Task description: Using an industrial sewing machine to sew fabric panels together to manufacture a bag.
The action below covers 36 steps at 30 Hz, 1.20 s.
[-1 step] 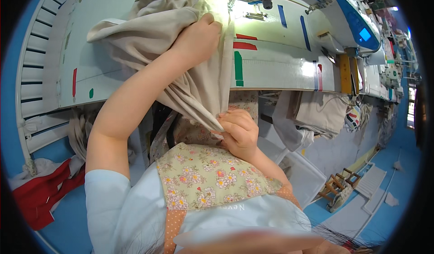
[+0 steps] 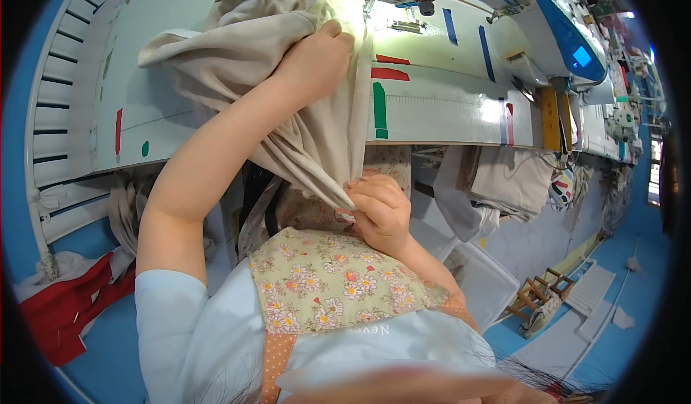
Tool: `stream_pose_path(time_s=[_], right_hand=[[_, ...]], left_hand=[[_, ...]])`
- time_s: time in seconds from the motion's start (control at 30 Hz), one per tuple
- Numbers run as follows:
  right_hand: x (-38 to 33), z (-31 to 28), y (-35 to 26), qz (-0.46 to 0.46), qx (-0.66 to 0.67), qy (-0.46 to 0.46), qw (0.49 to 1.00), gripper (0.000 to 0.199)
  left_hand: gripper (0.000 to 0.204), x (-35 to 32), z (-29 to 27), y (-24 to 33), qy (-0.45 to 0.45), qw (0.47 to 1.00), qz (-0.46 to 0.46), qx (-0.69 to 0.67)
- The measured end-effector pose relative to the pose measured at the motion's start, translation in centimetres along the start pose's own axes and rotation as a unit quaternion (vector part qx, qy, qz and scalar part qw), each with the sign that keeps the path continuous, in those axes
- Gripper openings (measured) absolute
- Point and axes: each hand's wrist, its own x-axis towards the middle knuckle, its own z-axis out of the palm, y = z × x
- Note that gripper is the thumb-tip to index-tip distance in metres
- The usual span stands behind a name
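A long piece of beige cloth (image 2: 230,66) lies bunched on the sewing table, and its right edge runs straight toward me. My left hand (image 2: 317,62) is curled closed on the cloth near the lit sewing area, its fingertips partly hidden. Close to my apron, my right hand (image 2: 381,213) pinches the lower end of the same cloth, which stretches down over the table's front edge between the two hands. Just beyond my left hand, the sewing machine (image 2: 497,1) stands with its lamp lighting the cloth; its needle area is mostly cut off by the frame's top.
Red, green and blue tape strips (image 2: 379,109) mark the white table (image 2: 446,109). Folded beige cloth (image 2: 511,181) hangs below its right front edge, above a white bin (image 2: 482,278). A white slatted rack (image 2: 52,141) stands at the left, with red cloth (image 2: 65,310) near the floor.
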Motion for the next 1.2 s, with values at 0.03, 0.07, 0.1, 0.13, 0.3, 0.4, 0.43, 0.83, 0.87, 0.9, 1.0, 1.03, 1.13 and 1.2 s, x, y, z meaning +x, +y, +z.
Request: stream_pose_path(time_s=[0.03,0.07,0.1,0.13,0.3,0.4,0.43,0.83,0.87,0.9,1.0,1.03,1.13,1.2], right_hand=[[-0.1,0.1,0.2,-0.004,-0.005,-0.016,1.0,0.027],[0.0,0.1,0.2,-0.003,-0.003,-0.017,1.0,0.027],[0.1,0.1,0.3,-0.006,-0.007,-0.022,1.0,0.027],[0.1,0.0,0.4,-0.006,-0.013,-0.026,1.0,0.027],[0.1,0.3,0.9,0.002,-0.017,-0.036,0.999,0.027],[0.3,0.2,0.9,0.0,-0.018,-0.041,0.999,0.027],[0.4,0.2,0.9,-0.002,-0.014,-0.043,0.999,0.027],[0.9,0.0,0.7,0.006,-0.009,-0.059,0.998,0.023],[1.0,0.0,0.7,0.007,-0.01,-0.059,0.998,0.023],[0.9,0.1,0.7,0.007,-0.01,-0.058,0.998,0.023],[1.0,0.1,0.8,0.011,-0.013,-0.057,0.998,0.022],[0.9,0.1,0.8,0.012,-0.013,-0.058,0.998,0.022],[1.0,0.1,0.8,0.01,-0.009,-0.064,0.998,0.022],[0.9,0.2,0.8,0.01,-0.01,-0.063,0.998,0.022]], left_hand=[[0.024,0.5,0.1,-0.6,-0.014,0.995,0.066,0.078],[0.025,0.7,0.2,-0.9,-0.027,0.979,0.131,0.154],[0.025,0.7,0.3,-1.0,-0.029,0.979,0.128,0.155],[0.024,0.9,-0.4,-0.4,-0.029,0.991,0.079,0.101],[0.022,-1.0,-0.1,0.3,0.077,0.994,0.08,-0.019],[0.012,-1.5,-0.6,-0.2,0.094,0.978,0.179,0.052],[0.016,-1.2,-0.9,-0.5,0.063,0.987,0.144,0.019],[0.029,1.7,0.1,-1.8,0.013,0.99,0.135,0.025],[0.028,1.8,0.1,-1.8,0.005,0.987,0.154,0.04],[0.028,1.7,0.0,-1.8,0.005,0.987,0.154,0.04],[0.023,1.8,-1.5,-1.3,-0.026,0.973,0.206,0.096],[0.021,2.0,-2.4,-0.7,-0.07,0.992,0.098,-0.033],[0.018,2.4,-1.7,-1.7,-0.077,0.991,0.073,-0.085],[0.017,2.5,-0.9,-2.6,-0.039,0.987,0.157,-0.006]])
